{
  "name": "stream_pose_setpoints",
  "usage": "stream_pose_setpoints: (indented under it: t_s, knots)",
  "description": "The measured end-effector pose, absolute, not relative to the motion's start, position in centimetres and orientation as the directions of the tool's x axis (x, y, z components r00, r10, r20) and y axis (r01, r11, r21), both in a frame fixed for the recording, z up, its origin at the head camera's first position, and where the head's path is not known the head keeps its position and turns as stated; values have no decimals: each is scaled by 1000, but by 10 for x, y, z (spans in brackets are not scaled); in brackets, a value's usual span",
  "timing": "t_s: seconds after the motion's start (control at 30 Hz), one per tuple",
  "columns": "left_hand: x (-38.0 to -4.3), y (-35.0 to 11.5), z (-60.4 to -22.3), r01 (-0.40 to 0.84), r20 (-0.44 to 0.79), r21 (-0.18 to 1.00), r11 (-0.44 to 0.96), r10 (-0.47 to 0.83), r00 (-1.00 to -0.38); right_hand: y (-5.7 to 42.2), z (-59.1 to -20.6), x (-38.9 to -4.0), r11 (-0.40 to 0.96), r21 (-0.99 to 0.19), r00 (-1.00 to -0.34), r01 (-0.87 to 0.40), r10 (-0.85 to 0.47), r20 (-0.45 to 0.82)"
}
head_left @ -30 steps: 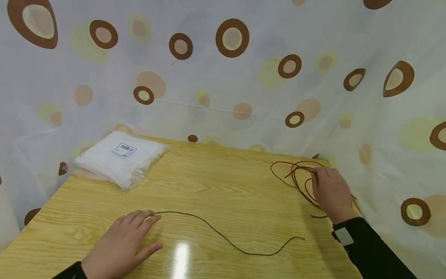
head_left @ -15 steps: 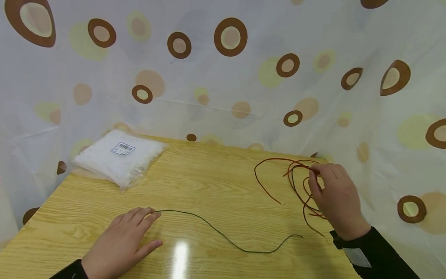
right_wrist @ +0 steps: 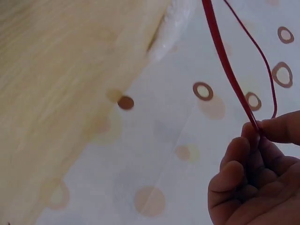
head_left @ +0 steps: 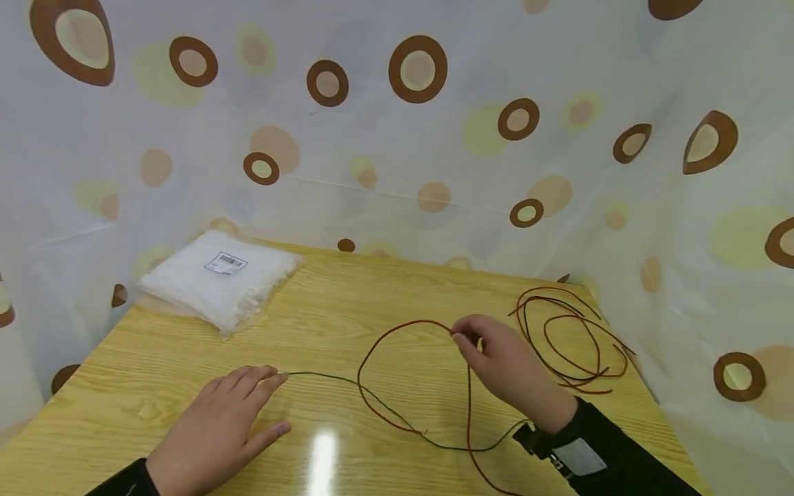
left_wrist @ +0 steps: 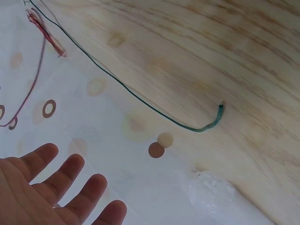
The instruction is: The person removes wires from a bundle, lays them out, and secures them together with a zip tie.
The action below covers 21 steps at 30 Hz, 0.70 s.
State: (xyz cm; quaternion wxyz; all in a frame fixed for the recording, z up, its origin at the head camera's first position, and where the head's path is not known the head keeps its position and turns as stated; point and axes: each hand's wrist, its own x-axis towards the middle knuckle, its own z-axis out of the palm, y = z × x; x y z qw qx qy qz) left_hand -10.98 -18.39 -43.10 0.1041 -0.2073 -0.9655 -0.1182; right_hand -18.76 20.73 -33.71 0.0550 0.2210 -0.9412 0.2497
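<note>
A red wire (head_left: 397, 329) is pinched between the thumb and forefinger of my right hand (head_left: 505, 362); in the right wrist view its two lengths (right_wrist: 224, 61) run upward from the fingertips. One side of it curves left over the table and the other hangs toward the front edge. Below it a green wire (head_left: 329, 376) lies in a wave on the wood, crossed by the red one in the head view. My left hand (head_left: 217, 427) is spread out flat at the green wire's left end, fingers straight. The left wrist view shows that green end (left_wrist: 219, 115) bent up beside the fingers.
More red and dark wires (head_left: 558, 337) lie loosely coiled at the right back of the wooden table (head_left: 347, 289). A clear bag of white pieces (head_left: 217, 282) with a barcode label sits at the left back. A spotted curtain (head_left: 372, 138) borders the table behind and at the right.
My right hand has drawn a red wire out of the coil and carried it left and forward, over the green wire. The left hand and green wire stay in place.
</note>
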Motion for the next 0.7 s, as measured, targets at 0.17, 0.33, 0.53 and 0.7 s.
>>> stream_pose_setpoints:
  t_s: [0.17, 0.33, 0.53, 0.7]
  knots:
    - [-109, -185, -429, 412, 227, 210, 886, 366, -903, 174, -373, -209, 736, -543, -875, -404, -484, -5]
    - [-112, -178, -428, 424, 207, 210, 881, 383, -900, 154, -407, -226, 753, -546, -871, -369, -485, -80]
    - [-118, -162, -430, 472, 195, 158, 867, 441, -876, 139, -432, -237, 817, -428, -878, -386, -468, -101]
    - [-124, -150, -436, 574, 250, 15, 819, 553, -795, 140, -437, -237, 840, -352, -880, -413, -468, -84]
